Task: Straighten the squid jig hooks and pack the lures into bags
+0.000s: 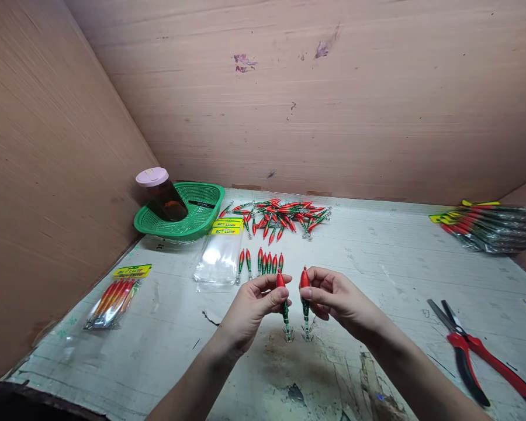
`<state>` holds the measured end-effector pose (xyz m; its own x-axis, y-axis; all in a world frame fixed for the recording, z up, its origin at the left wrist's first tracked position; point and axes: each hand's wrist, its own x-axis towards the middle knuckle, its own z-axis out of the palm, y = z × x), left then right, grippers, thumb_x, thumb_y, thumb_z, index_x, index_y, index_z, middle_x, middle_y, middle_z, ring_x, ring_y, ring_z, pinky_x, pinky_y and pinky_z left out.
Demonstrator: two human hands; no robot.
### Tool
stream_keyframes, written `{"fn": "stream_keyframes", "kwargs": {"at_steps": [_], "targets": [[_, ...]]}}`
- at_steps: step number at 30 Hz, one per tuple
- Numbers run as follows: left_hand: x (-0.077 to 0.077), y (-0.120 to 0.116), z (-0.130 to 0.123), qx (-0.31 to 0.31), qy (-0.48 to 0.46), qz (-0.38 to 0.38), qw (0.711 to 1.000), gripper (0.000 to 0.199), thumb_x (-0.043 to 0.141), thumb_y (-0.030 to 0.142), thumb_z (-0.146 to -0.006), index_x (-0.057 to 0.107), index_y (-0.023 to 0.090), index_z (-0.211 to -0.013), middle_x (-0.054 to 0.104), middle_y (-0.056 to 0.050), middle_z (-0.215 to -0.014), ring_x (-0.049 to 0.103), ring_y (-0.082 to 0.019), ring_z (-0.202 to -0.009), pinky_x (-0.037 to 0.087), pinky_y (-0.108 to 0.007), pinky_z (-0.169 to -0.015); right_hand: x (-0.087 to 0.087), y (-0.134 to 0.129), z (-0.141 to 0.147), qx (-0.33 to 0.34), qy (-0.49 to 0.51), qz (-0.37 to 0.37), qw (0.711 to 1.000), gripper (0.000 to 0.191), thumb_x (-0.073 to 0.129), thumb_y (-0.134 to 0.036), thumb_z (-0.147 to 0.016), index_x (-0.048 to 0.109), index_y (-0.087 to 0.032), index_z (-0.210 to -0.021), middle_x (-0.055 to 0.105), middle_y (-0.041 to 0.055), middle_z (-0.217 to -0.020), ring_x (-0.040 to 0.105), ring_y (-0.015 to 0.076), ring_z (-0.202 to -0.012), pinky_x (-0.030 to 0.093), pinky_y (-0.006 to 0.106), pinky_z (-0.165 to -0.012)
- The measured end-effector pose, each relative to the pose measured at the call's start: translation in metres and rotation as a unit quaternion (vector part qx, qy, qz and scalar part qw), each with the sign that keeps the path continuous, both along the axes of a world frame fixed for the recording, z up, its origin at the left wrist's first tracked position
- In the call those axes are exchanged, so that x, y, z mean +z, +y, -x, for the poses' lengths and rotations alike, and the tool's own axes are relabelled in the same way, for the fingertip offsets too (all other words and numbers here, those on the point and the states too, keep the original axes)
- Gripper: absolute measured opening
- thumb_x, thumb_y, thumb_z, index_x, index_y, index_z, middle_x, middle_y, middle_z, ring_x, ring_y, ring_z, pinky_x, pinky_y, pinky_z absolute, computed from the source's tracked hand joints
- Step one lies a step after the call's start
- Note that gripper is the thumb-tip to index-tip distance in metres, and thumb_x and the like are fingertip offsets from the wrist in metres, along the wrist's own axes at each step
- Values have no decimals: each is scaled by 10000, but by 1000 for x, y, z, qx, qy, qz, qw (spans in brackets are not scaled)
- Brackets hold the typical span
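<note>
Although the filled pack (111,298) at far L lies flat on the table (377,280), its slick film may slide if nudged. Next, a knock to the basket (175,233) could tip the cup (169,202) in it & wet the bags (219,254) alongside. Ctr.: lure row (265,263) lies in front of pile (283,220); bodies cross in the pile, so a pull may tangle several pcs. L hand (255,301) pinches one lure (285,310), R hand (335,297) a 2nd lure (305,307), side by side, approx. upright, hooks (289,335) down, not touching; if brought closer, hooks may catch or prick a hand. R: pliers (461,339), blades parted, could nip on careless pickup. Far R: stacked packs (495,228) could slip if bumped. Mat'ls: basket, perforated plastic; bags, thin & clear w/ yellow headers; lures, slim tapered bodies, glossy red-to-green, w/ wire hook crowns; pliers, metal w/ red/blk grips.
</note>
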<state>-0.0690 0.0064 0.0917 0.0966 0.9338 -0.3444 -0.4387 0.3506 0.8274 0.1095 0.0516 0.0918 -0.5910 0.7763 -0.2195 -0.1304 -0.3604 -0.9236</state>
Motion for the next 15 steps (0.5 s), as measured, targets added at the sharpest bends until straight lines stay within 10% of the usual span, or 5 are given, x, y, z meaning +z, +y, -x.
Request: {"fn": "stream_keyframes", "kwargs": {"at_steps": [15], "targets": [[-1, -4, 0, -54, -42, 3, 998, 397, 814, 323, -697, 712, 149, -1039, 734, -57, -828, 676, -144, -785, 490, -265, -784, 7, -5, -8, 30, 36, 61, 997, 298, 820, -348, -686, 637, -139, -795, 627, 19, -763, 494, 48, -519, 390, 182, -461]]}}
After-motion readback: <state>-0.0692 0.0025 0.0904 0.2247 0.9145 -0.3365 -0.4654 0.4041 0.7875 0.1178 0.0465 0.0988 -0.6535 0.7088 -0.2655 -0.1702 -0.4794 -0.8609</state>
